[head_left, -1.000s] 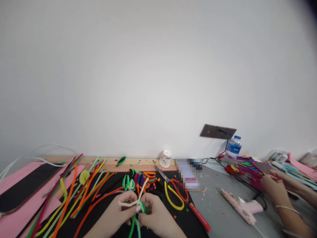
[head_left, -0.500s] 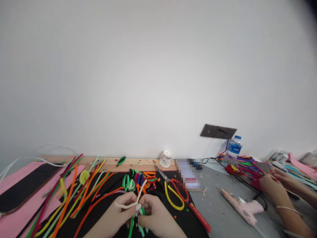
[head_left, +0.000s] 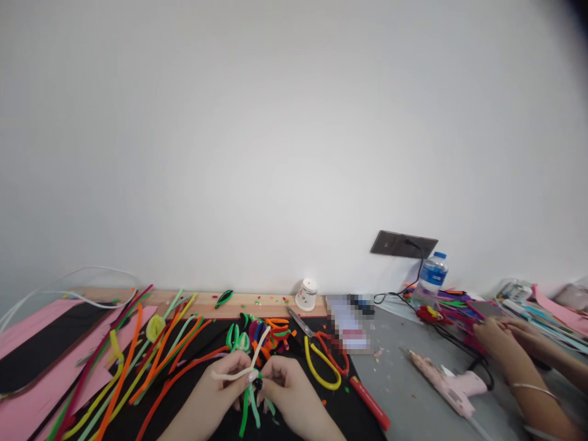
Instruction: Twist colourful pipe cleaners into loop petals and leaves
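Observation:
My left hand point(head_left: 225, 386) pinches a cream pipe cleaner point(head_left: 261, 346), bent so that one end points up and the other lies across my fingers. Close against it, my right hand point(head_left: 287, 386) has its fingertips closed on the green pipe cleaners point(head_left: 244, 413), whose dark and pale green ends hang below both hands. The exact join between cream and green is hidden by my fingers. Just beyond my hands lie looped green-and-white pipe cleaner pieces point(head_left: 236, 338) and a pile of orange, purple and green ones point(head_left: 277, 334).
Scissors point(head_left: 324, 383) with yellow and red handles lie right of my hands, near a red stick point(head_left: 370, 403). Loose pipe cleaners point(head_left: 133, 361) and a dark phone point(head_left: 50, 349) lie left. A white cup point(head_left: 307, 295), pink glue gun point(head_left: 448, 383), bottle point(head_left: 432, 275) and another person's hands point(head_left: 500, 340) are farther right.
My right hand has shifted slightly, with its thumb and finger now pinching at the join. The hanging green ends show more plainly below. The other person's hands moved a little left.

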`<action>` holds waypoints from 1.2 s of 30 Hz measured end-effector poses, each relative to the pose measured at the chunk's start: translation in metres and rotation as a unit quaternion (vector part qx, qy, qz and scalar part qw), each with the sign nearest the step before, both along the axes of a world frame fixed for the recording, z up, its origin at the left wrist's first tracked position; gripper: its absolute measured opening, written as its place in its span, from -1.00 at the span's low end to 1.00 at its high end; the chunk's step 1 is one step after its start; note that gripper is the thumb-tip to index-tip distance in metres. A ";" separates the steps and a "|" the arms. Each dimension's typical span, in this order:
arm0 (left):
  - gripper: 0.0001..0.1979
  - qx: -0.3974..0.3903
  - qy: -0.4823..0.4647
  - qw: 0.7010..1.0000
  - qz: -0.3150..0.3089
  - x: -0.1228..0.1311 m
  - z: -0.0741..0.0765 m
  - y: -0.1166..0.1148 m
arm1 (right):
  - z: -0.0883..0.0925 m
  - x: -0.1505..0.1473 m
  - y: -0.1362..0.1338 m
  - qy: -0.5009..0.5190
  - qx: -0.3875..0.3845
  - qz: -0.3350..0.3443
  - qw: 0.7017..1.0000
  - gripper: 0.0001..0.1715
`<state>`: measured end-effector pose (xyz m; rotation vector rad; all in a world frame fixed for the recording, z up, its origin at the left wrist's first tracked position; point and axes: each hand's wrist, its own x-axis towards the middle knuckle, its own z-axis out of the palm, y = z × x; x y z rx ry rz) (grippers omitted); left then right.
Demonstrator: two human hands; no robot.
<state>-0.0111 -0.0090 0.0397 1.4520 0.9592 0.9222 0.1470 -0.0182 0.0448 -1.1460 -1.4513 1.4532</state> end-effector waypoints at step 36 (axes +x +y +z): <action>-0.59 -0.193 -0.228 0.954 -0.014 -0.003 -0.005 0.001 | 0.009 0.010 0.007 0.039 0.004 -0.081 0.996 -0.69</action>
